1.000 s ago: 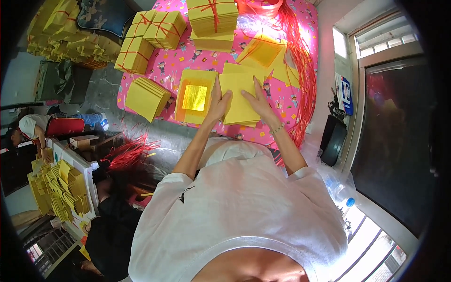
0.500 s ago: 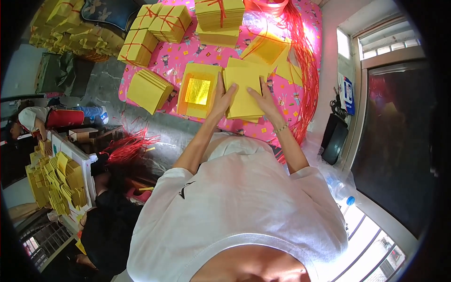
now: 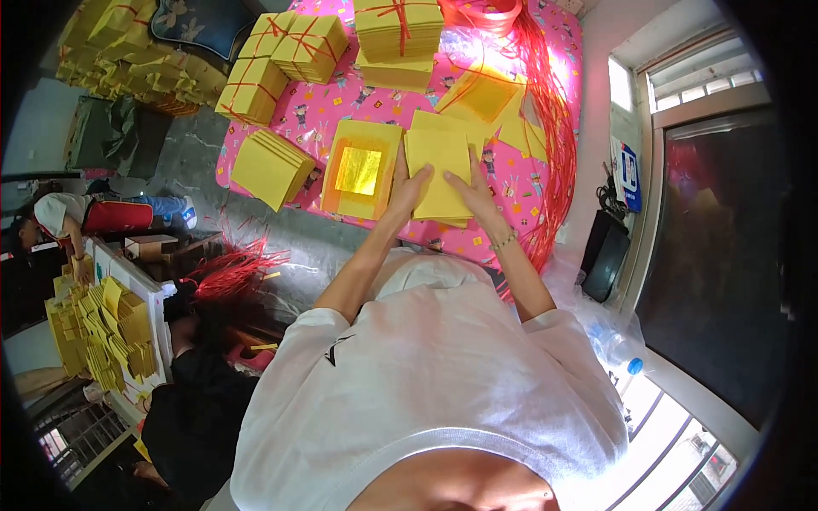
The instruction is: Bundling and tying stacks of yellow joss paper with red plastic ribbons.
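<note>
Between my two hands is a stack of yellow paper (image 3: pixel 438 162) on the pink table cover. My left hand (image 3: pixel 407 189) presses its left edge, thumb on top. On the right edge lies my right hand (image 3: pixel 479 192), its thumb also on the top sheet. More yellow sheets stick out behind the stack. Just left of it sits another yellow paper pile (image 3: pixel 341 136) with an orange-bordered gold foil square (image 3: pixel 359 171) on top. Further left is a slightly fanned pile of yellow paper (image 3: pixel 268 170).
Tied yellow paper bundles (image 3: pixel 311 47) stand at the back of the table (image 3: pixel 341 100). Red strands (image 3: pixel 550 111) hang down the right side. Loose yellow sheets (image 3: pixel 486 89) lie at the back right. At left, people sit by a white table (image 3: pixel 158 311) heaped with yellow paper.
My hands have drawn closer together on the stack. Its sheets, askew before, line up more evenly, and my right hand has shifted slightly left and toward me.
</note>
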